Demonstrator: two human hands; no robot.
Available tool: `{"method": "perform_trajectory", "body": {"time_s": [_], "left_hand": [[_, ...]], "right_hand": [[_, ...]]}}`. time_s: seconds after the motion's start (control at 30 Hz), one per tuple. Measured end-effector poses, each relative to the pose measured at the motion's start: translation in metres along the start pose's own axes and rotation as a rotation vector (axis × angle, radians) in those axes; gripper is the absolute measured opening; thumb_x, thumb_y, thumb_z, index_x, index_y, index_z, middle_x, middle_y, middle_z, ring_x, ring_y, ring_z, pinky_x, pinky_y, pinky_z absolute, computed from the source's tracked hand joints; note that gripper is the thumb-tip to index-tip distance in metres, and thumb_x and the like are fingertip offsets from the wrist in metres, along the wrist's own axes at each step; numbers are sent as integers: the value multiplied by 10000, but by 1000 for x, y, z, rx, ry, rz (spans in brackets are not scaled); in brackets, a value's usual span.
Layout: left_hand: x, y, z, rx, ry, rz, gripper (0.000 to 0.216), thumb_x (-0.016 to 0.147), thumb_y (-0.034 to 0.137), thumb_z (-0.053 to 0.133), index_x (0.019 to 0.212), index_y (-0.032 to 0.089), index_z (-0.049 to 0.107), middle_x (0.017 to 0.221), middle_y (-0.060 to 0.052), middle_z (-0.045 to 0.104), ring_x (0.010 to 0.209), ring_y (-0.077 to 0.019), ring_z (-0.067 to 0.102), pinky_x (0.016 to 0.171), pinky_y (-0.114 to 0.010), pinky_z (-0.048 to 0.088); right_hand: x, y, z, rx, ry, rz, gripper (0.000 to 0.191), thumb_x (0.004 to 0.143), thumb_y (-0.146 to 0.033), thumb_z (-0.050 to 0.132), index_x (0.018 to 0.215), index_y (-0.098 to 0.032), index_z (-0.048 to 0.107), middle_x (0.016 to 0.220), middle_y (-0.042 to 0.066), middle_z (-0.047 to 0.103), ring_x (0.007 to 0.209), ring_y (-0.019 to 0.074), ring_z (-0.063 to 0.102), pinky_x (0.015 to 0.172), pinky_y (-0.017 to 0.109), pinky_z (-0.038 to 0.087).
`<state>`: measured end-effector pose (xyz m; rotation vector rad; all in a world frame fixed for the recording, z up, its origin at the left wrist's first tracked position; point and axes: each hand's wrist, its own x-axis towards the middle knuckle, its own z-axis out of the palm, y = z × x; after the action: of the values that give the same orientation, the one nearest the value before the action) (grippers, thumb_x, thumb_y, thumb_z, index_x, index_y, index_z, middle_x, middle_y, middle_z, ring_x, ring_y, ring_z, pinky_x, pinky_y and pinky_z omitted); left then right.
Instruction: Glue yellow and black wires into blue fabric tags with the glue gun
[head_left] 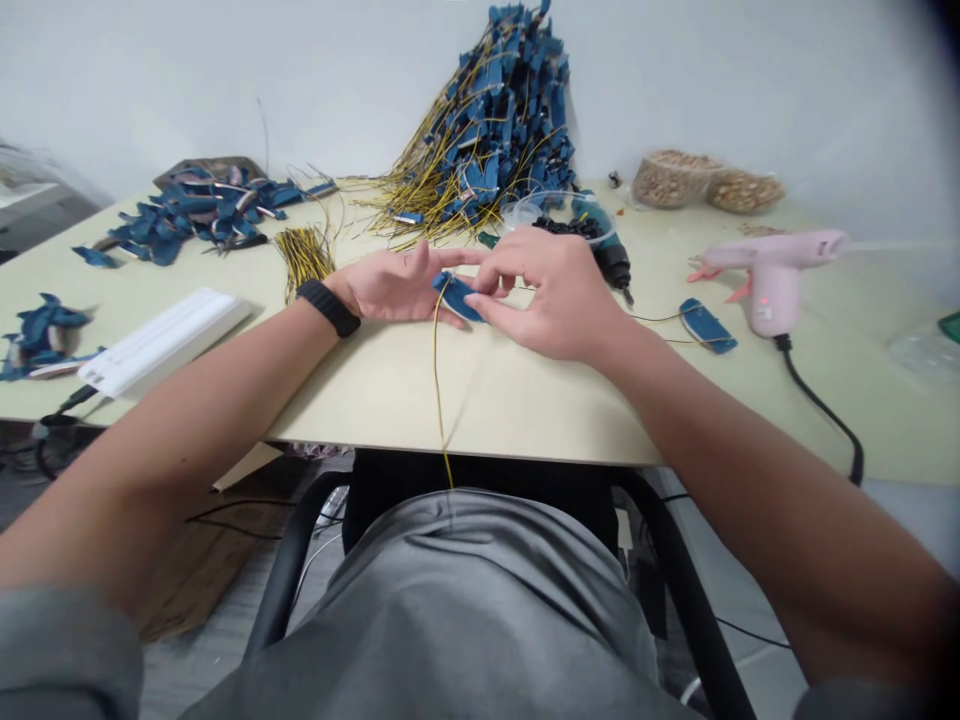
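Note:
My right hand (551,290) pinches a small flat blue piece (454,297) between thumb and fingers, a little above the table's front part. From that piece a thin yellow wire (437,370) hangs over the table edge toward my lap. My left hand (401,287), with a black band on its wrist, is turned palm up beside the piece. Its thumb points up and its fingers stretch out behind and under the piece; whether they touch it is hard to tell. Another blue piece (706,326) with thin wires lies to the right of my right hand.
A tall heap of wired blue pieces (510,110) stands at the back, with more blue pieces (187,215) at left. A yellow wire bundle (302,258), white box (165,340), pink glue gun (772,270), teal drill (600,235) and bags of nuts (675,178) lie around the table.

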<state>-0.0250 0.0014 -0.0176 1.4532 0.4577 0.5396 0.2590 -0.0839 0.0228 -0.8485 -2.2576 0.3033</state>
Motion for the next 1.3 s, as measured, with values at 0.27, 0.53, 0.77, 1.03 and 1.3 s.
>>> {"method": "perform_trajectory", "body": {"time_s": [0.27,0.53,0.77,1.03,1.3], "left_hand": [[0,26,-1,-100,395,30,736,1239,929,690,1424,246,890,1383,-40,955,1358,-306,723,1143,-413,610],[8,29,-13,212,797,119,576,977,804,977,941,270,764,913,-75,727,944,-239,613,913,-415,541],[14,26,49,715,772,264,428,1097,641,923,991,259,762,1024,-71,807,1027,-261,686,984,-423,527],[22,1,76,901,551,243,747,856,656,1162,1368,244,807,1572,-183,820,1583,-517,583,1388,-609,437],[22,11,98,1187,506,-10,790,938,746,994,1525,256,798,1639,-169,854,1550,-506,683,1383,-711,464]], "right_hand": [[4,3,-20,59,121,388,279,981,-537,966,898,-328,803,968,94,830,1006,360,746,860,513,632],[9,29,-23,-33,119,600,340,892,-116,897,683,-291,694,754,32,713,878,278,687,941,493,601],[11,50,-10,-105,38,542,398,858,-221,963,680,-309,618,680,42,647,764,289,626,787,489,572],[9,41,-4,-83,-39,546,356,841,-177,956,727,-299,642,706,46,646,769,288,620,767,476,528],[13,-7,-7,-178,-104,695,362,885,-21,833,714,-256,617,790,39,687,801,226,600,761,413,402]]}}
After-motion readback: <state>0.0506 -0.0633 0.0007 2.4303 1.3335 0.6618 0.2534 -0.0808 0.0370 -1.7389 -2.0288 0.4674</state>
